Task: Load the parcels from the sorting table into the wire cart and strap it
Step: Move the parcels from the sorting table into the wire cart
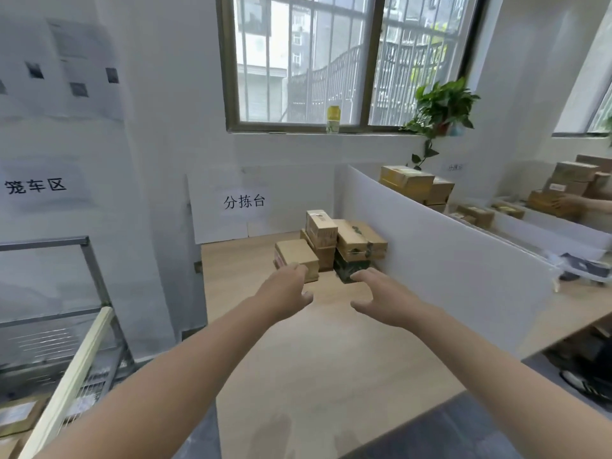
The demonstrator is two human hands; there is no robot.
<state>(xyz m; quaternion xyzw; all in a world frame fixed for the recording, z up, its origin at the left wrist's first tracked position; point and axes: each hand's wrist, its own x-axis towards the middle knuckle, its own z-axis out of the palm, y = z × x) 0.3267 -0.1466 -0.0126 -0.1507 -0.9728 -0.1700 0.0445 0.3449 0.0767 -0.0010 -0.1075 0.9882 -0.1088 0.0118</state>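
parcel sorting room | wall sign 分拣台 | stacked parcels on sorting table | wire cart

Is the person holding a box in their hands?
No, the left hand and right hand are both open with spread fingers and nothing gripped, stretched out toward the pile of boxes.
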